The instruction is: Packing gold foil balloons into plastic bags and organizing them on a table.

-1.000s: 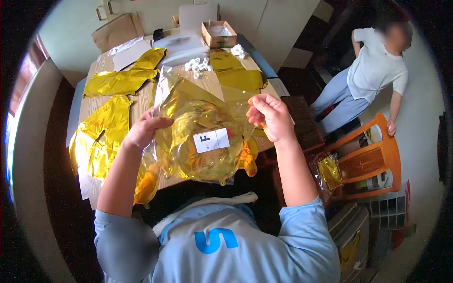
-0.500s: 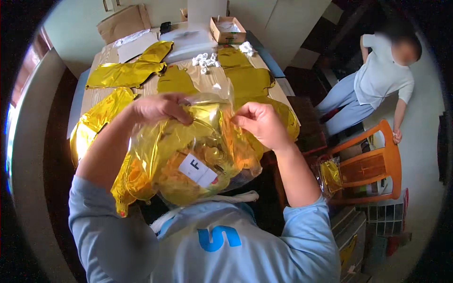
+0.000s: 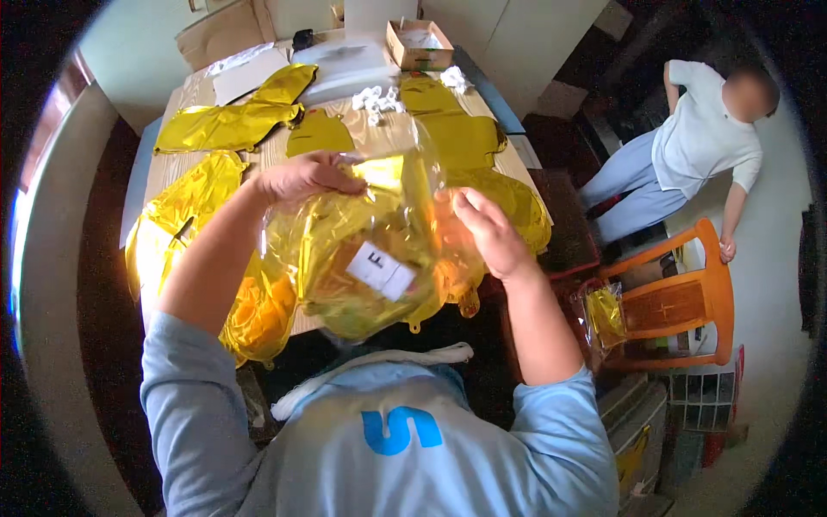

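Note:
A clear plastic bag (image 3: 345,276) with folded yellow-gold foil inside hangs between my hands, above the table's near edge. A white label (image 3: 380,270) is on its front. My left hand (image 3: 312,176) pinches the bag's upper left edge, thumb on the near side. At the bag's right side, my right hand (image 3: 489,231) has its fingers closed against the plastic; the exact grip is partly hidden. Flat gold foil balloons lie around the bag: one at the left (image 3: 194,194), one behind it (image 3: 233,121), and an orange-tinted one (image 3: 263,314) beneath my left forearm.
The wooden table (image 3: 185,96) also bears white crumpled bits (image 3: 376,99), clear plastic sheets (image 3: 349,73) and a small open box (image 3: 419,45) at the back. At the right, a person (image 3: 702,138) rests a hand on an orange wooden chair (image 3: 668,310) holding a bagged gold item (image 3: 605,314).
The bag has shifted right and slightly away from my body and hangs more upright. My left hand has moved right with it; my right hand has turned and moved slightly to the right.

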Demonstrator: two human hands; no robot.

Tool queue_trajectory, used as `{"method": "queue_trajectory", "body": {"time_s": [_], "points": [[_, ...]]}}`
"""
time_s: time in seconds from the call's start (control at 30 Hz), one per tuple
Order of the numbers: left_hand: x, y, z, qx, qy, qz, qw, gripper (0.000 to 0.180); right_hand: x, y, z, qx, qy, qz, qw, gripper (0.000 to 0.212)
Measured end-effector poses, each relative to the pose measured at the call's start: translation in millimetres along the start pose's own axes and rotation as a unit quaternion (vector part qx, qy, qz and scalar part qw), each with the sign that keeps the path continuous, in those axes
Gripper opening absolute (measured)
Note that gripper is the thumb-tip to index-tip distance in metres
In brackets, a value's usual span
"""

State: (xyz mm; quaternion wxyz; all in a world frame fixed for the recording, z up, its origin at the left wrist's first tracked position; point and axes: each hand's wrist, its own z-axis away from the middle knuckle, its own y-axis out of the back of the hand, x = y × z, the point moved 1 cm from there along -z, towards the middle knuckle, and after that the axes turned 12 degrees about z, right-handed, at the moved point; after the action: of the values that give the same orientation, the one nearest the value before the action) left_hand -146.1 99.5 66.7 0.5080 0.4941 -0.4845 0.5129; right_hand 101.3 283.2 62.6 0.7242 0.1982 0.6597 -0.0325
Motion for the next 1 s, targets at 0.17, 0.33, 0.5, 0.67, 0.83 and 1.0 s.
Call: {"method": "queue_trajectory", "body": {"time_s": [0.17, 0.33, 0.5, 0.67, 0.83, 1.0], "points": [[18.2, -47.6, 16.1, 0.262, -0.032, 0.334, 0.905, 0.035, -45.5, 37.0, -1.5, 0.279, 0.228, 0.480, 0.800, 0.077], [-6.3, -93.6, 30.0, 0.453, -0.170, 0.467, 0.741, 0.025, -52.5, 22.8, 5.6, 0.259, 0.139, 0.208, 0.933, 0.093], [-24.7, -145.5, 31.6, 0.516, -0.250, 0.545, 0.612, 0.029, -3.9, -32.4, -0.3, 0.047, -0.163, -0.271, 0.948, 0.065], [-46.5, -190.8, 50.8, 0.438, -0.190, 0.482, 0.735, 0.034, 33.2, -48.1, -26.9, 0.077, -0.079, -0.265, 0.958, 0.036], [-29.2, -196.6, 98.4, 0.163, 0.143, 0.413, 0.884, 0.026, 47.0, -43.8, -43.0, -0.012, -0.091, -0.218, 0.972, 0.039], [5.5, -161.7, 55.3, 0.293, -0.130, -0.326, 0.889, 0.018, 50.5, -41.9, -54.0, -0.039, -0.057, -0.071, 0.995, 0.043]]}}
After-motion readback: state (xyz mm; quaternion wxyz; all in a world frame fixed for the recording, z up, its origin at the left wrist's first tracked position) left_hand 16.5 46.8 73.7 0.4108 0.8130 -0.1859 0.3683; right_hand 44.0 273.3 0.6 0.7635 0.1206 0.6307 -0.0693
